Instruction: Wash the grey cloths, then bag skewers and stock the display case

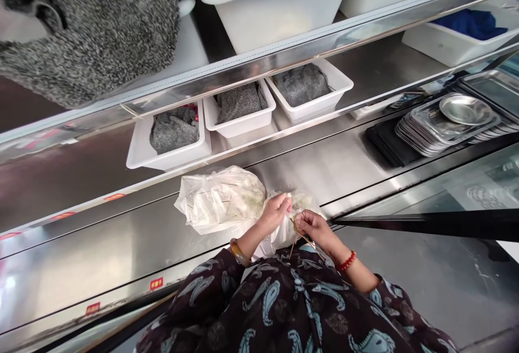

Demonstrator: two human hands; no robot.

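Observation:
My left hand (276,211) is closed at the mouth of a clear plastic bag (279,237) close to my body. What its fingertips pinch is too small to make out. Just beside it, my right hand (314,225) has its fingers closed around thin wooden skewers (292,230), whose ends point down toward my shirt. Pale contents show through this bag. Left of it, a larger plastic bag (223,199) lies on the steel counter (158,234), with pale contents and thin stick-like lines visible through the film.
White bins with grey cloths (302,84) stand on the shelf above the counter. A large white tub (279,7) sits higher up. Stacked metal trays (430,126) and a round metal dish (466,108) are at right, near a dark bar (425,225).

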